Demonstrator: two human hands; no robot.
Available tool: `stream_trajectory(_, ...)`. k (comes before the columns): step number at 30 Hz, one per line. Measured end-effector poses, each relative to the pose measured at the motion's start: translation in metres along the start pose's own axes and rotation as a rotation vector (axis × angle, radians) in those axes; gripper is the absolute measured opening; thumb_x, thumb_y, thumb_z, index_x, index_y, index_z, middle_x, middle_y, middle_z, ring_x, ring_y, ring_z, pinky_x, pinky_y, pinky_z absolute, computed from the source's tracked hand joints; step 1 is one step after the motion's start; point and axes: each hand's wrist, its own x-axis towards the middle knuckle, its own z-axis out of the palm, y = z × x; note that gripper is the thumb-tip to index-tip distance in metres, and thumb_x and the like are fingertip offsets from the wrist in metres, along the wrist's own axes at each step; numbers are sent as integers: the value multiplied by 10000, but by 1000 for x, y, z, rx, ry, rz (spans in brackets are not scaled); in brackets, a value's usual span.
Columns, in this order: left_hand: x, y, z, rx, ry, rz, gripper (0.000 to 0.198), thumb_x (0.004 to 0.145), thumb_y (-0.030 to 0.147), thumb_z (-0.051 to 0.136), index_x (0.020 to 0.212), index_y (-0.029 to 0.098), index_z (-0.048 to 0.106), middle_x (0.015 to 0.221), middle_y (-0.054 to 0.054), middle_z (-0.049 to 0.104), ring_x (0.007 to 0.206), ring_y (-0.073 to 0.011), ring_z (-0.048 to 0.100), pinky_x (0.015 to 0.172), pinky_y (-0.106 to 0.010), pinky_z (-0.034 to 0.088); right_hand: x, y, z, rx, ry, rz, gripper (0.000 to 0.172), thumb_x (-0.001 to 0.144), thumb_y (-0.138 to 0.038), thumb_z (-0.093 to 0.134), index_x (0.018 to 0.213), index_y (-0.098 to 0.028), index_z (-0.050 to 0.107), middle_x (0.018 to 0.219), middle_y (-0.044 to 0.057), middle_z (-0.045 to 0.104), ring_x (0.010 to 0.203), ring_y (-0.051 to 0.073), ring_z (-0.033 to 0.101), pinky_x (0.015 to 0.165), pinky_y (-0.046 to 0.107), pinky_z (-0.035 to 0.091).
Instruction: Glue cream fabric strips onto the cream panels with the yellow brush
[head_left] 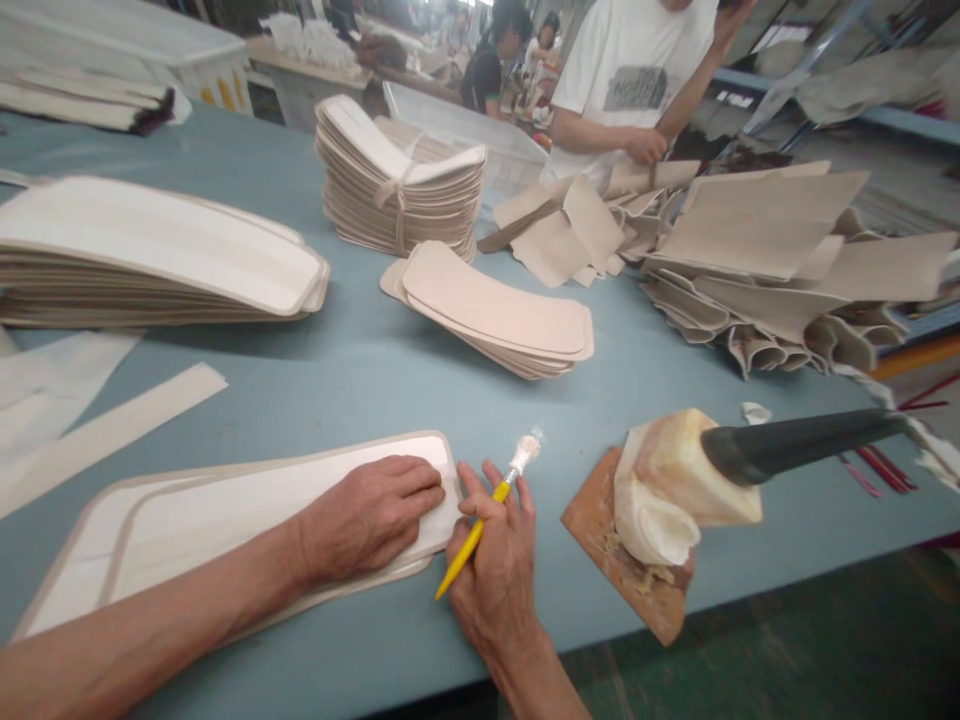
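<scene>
My left hand (375, 510) lies palm down near the right end of a white panel with a beige border (247, 500), its fingers resting on the surface. That panel overlaps similar ones beneath it. At the panel's right corner, my right hand (499, 570) holds a yellow-handled brush (472, 548) between its fingers, the bristles pointing away from me and coated in something white. Some right fingertips are at the panel's edge; whether they also pinch it is hidden. To the right, a container crusted with white-yellow residue (664, 480) sits tilted on a brown board (592, 500).
A thick dark handle (802, 445) juts right from the container. Beyond my hands are a beige panel stack (502, 310), a tied bundle (401, 200), a white-topped stack (157, 240) and folded beige pieces (757, 230). A co-worker in a white shirt (630, 80) stands across the table.
</scene>
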Motion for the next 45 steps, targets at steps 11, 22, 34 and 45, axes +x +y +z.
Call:
stream_trajectory(11,-3,-2,2,5,12,2,268,904,66,485,1051,211,657,1019,-69,715,1028,-225,669,1005,-358,558,-5,-6,-2,-29,-115,20,343,951,12,428,1168,-232,532,1382,82,738,1402,269,594,1263,566,252)
stream_trajectory(22,-6,-2,3,-6,34,27,344,931,95,500,1207,224,660,1133,-88,741,1121,-226,679,1056,-369,561,-3,-2,7,-25,-182,-14,413,870,2,450,1198,-231,546,1490,101,677,1394,279,579,1247,562,267)
stream_trajectory(34,-34,-2,-19,21,43,11,361,878,51,457,1144,194,655,1143,-91,740,1052,-213,694,1006,-337,573,-5,-1,6,-9,-201,-15,372,862,3,476,1144,-229,545,1508,121,658,1405,288,568,1257,576,260)
stream_trajectory(45,-63,0,-35,91,68,5,373,902,100,471,1219,179,653,1221,-105,741,1123,-218,691,1059,-326,551,-5,-1,6,-33,-200,-42,411,797,4,481,1127,-237,528,1498,111,665,1390,300,566,1238,578,270)
